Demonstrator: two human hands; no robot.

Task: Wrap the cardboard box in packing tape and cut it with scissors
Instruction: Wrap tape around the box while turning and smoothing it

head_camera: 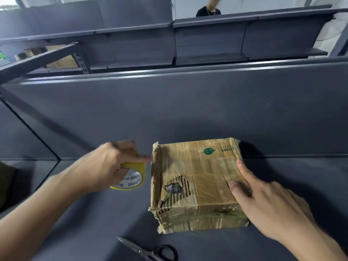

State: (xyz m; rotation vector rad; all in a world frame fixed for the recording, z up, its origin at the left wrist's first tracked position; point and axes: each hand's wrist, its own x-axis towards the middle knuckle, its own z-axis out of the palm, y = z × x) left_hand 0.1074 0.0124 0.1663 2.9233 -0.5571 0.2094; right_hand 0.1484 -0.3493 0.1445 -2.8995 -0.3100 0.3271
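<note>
Torn box (203, 178) beside yellow tape (138, 166), black scissors (148, 250)

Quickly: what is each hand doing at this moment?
Left hand: closed, holding the yellow tape roll.
Right hand: open, fingers resting on the cardboard box.

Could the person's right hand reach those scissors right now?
Probably yes. The right hand lies flat on the cardboard box, gripping nothing. The scissors lie uncovered on the table, on the person's side of the box, with nothing between.
</note>
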